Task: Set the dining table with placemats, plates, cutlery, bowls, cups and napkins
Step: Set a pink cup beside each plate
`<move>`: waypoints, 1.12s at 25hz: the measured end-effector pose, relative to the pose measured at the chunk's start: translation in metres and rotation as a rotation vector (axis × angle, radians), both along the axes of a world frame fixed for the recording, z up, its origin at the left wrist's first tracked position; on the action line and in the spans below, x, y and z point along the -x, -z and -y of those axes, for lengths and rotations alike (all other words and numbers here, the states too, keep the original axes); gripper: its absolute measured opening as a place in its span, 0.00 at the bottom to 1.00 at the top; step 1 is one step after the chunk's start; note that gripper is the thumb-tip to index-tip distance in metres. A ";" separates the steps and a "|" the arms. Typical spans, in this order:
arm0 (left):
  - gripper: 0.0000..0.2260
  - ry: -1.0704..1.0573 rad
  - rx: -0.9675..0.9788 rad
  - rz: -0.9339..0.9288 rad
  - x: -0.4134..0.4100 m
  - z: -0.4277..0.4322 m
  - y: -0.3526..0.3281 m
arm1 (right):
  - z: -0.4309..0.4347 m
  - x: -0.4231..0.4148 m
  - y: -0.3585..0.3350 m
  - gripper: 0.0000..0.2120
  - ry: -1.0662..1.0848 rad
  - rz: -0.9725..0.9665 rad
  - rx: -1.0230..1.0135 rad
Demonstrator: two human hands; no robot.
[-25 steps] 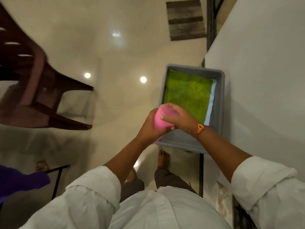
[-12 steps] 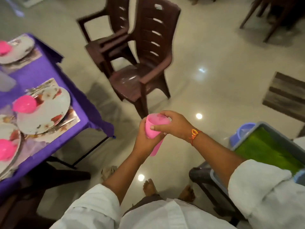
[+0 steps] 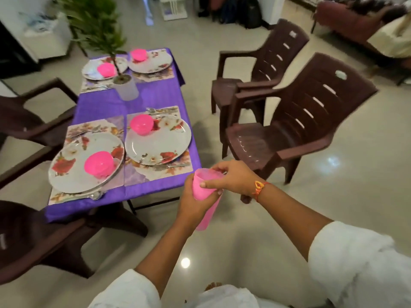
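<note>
A stack of pink plastic cups [image 3: 203, 190] is held in front of me, just off the table's near right corner. My left hand [image 3: 193, 200] wraps the stack from below. My right hand [image 3: 233, 177] pinches the rim of the top cup. The purple-clothed table [image 3: 138, 96] carries several floral placemats, each with a flowered plate [image 3: 158, 138] and an upturned pink bowl [image 3: 142, 124]. Cutlery [image 3: 162, 110] lies beside the plates.
A potted plant [image 3: 125, 86] in a white pot stands mid-table. Two brown plastic chairs [image 3: 295, 127] stand right of the table, others at its left [image 3: 33, 121] and near end [image 3: 44, 238]. A sofa [image 3: 360, 21] is at the far right.
My view has swung from the grey tub with the green cloth round to the set table. Both hands keep hold of the pink cups and have come close to the table's corner.
</note>
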State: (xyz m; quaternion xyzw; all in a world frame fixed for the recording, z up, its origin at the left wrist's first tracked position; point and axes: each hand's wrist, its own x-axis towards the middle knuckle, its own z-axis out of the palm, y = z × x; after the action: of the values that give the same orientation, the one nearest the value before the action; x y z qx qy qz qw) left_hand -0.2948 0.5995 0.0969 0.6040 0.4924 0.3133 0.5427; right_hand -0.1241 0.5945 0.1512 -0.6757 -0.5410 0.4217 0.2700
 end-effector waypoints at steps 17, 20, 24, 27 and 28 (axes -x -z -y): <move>0.28 -0.330 0.109 -0.056 -0.056 -0.161 0.000 | -0.252 -0.070 0.023 0.30 -0.487 -0.189 0.056; 0.27 -0.416 0.135 -0.074 -0.083 -0.186 -0.006 | -0.296 -0.092 0.017 0.30 -0.493 -0.294 0.068; 0.28 -0.562 0.135 -0.085 -0.090 -0.211 -0.005 | -0.342 -0.087 0.014 0.31 -0.474 -0.438 0.135; 0.34 -0.623 0.130 -0.113 -0.079 -0.229 -0.001 | -0.374 -0.069 0.014 0.33 -0.478 -0.428 0.131; 0.34 -0.646 0.138 -0.103 -0.072 -0.236 0.003 | -0.385 -0.061 0.011 0.30 -0.486 -0.420 0.122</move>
State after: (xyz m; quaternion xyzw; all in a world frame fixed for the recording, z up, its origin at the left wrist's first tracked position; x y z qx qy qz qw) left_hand -0.2226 0.8359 0.0944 0.3936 0.7053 0.4039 0.4295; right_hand -0.0633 0.9797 0.1402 -0.4400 -0.5925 0.6357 0.2262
